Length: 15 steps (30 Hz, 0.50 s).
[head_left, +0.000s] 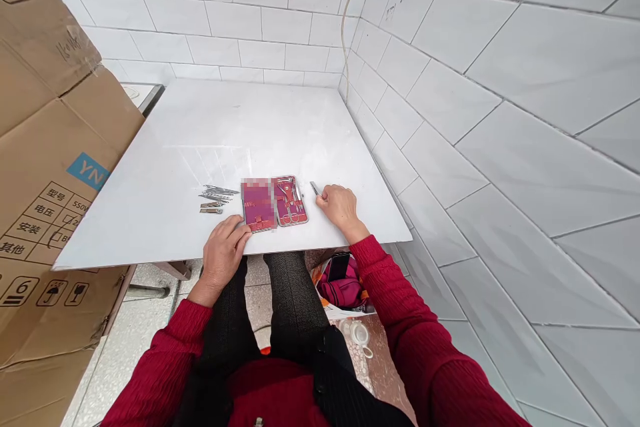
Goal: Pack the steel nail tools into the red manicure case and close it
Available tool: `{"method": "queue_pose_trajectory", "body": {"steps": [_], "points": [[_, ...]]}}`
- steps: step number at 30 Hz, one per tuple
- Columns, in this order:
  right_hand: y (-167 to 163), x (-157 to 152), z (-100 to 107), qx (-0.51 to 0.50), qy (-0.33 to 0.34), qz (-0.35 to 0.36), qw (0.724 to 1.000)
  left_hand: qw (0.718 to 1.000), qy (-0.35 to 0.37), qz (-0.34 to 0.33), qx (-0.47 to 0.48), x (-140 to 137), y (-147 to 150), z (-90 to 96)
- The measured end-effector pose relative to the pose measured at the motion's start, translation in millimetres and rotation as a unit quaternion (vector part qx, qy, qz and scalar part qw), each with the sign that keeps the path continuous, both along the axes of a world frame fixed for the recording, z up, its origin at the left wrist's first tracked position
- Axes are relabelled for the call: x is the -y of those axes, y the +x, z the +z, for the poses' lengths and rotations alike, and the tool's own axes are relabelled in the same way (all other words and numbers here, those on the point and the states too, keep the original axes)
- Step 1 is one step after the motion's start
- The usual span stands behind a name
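Observation:
An open red manicure case [259,208] lies on the white table. Small scissors [291,213] and other slim metal tools sit in its right half, while loops line the left half, partly blurred. My left hand [223,247] is at the case's lower left corner, fingers bent and closed on its edge. To the right of the case, my right hand [340,209] is closed around a slim metal manicure tool [314,188], whose end sticks out past the thumb; its exact kind is hidden. Left of the case lie several metal tools [219,192] in a loose pile and nail clippers [211,211].
A large cardboard box [45,147] stands along the table's left side. White tiled walls [450,80] border the back and right. Below the right edge are a pink bag [343,292] with a dark phone [339,265] and a clear lidded container [357,332]. A cable [343,20] hangs in the corner.

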State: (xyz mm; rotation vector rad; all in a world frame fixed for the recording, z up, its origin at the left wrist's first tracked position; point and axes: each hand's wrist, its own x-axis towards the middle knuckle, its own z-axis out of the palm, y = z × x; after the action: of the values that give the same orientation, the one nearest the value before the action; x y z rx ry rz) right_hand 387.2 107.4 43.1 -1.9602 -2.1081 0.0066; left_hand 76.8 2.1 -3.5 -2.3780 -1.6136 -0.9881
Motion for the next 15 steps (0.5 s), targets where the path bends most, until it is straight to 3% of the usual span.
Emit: {"method": "queue_pose_trajectory", "body": {"steps": [9, 15], "points": [[-18.0, -21.7, 10.2, -0.176, -0.021, 0.043, 0.983, 1.000, -0.009, -0.002, 0.008, 0.6, 0.2, 0.3], [-43.3, -55.7, 17.2, -0.204, -0.058, 0.045, 0.976, 1.000, -0.015, -0.002, 0.013, 0.7, -0.2, -0.3]]}}
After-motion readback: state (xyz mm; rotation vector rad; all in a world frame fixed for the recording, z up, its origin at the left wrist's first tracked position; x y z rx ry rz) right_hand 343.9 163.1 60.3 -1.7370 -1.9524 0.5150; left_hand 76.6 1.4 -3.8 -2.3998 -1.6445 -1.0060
